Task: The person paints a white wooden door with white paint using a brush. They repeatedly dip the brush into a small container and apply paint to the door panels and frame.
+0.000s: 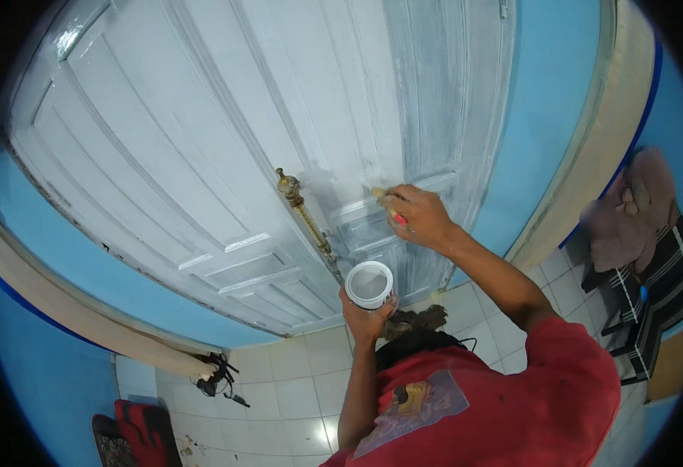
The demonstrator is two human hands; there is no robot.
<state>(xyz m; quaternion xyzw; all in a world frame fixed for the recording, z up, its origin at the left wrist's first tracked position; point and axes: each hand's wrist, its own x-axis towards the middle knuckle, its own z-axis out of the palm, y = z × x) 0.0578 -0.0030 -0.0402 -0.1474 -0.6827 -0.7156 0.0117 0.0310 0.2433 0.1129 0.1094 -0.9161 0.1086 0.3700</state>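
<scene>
My left hand (pixel 365 320) is wrapped around an open white paint can (pixel 369 284), held in front of my chest below the door handle. Pale paint shows inside its rim. In my right hand (pixel 420 215) is a paintbrush (pixel 378 192), gripped with the tip against the door, and a bit of its red handle shows between the fingers. Before me stands a panelled double door (pixel 312 105). White paint covers most of it, while the right-hand strip (pixel 432 99) looks greyer and streaky. A brass-coloured pull handle (pixel 309 219) runs down near the middle, stained with paint.
A person (pixel 639 204) sits at the right on a bench with a black striped cover (pixel 663 286). Beige curtains (pixel 587 157) hang at both sides. A dark rag (pixel 417 320) lies on the tiled floor (pixel 283 403). A red and black chair (pixel 143 432) stands at lower left.
</scene>
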